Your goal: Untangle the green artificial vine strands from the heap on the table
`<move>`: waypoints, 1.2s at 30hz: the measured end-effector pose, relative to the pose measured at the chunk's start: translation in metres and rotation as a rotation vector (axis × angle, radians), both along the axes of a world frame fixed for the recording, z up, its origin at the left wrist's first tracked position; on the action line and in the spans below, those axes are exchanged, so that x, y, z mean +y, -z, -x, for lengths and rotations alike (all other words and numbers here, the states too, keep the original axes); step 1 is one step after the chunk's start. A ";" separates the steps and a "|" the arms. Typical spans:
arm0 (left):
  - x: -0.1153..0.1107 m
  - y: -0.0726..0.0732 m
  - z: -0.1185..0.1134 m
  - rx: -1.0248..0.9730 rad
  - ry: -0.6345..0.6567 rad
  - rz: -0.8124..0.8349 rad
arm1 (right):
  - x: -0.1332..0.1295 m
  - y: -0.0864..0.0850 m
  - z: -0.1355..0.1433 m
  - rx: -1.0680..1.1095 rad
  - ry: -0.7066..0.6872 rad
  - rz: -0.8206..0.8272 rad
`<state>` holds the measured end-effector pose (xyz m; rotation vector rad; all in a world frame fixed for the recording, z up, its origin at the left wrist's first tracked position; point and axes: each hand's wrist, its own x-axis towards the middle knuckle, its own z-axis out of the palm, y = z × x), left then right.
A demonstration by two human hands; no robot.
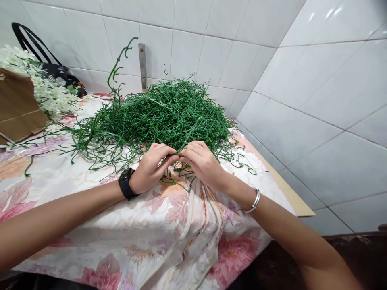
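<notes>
A large tangled heap of green artificial flower stems [175, 112] lies in front of me. At its near edge, my left hand [152, 167] and my right hand [204, 163] meet with thumbs and forefingers pinched together. Both are closed on a thin green plastic stem [179, 152], seen between the fingertips. Some stem ends hang just below the fingers. The exact joint between the fingertips is hidden. A black watch is on my left wrist and a silver bangle on my right.
A floral cloth [115, 225] covers the table, bunched in folds near my right hand. White artificial flowers [50, 88] and a brown cardboard box [19, 104] stand at the left, with a black-handled bag [62, 74] behind. Tiled walls [317, 92] close off the back and right.
</notes>
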<state>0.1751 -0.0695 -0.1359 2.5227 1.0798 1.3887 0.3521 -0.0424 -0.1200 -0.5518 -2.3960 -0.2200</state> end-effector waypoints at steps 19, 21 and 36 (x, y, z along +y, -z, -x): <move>0.004 0.008 0.002 -0.095 0.077 0.032 | -0.003 -0.019 -0.008 -0.032 0.036 0.160; 0.004 0.009 0.002 -0.101 0.073 0.021 | -0.004 -0.019 -0.008 -0.033 0.037 0.147; 0.002 0.008 0.001 -0.168 0.074 -0.018 | -0.009 -0.018 0.001 0.114 0.097 0.194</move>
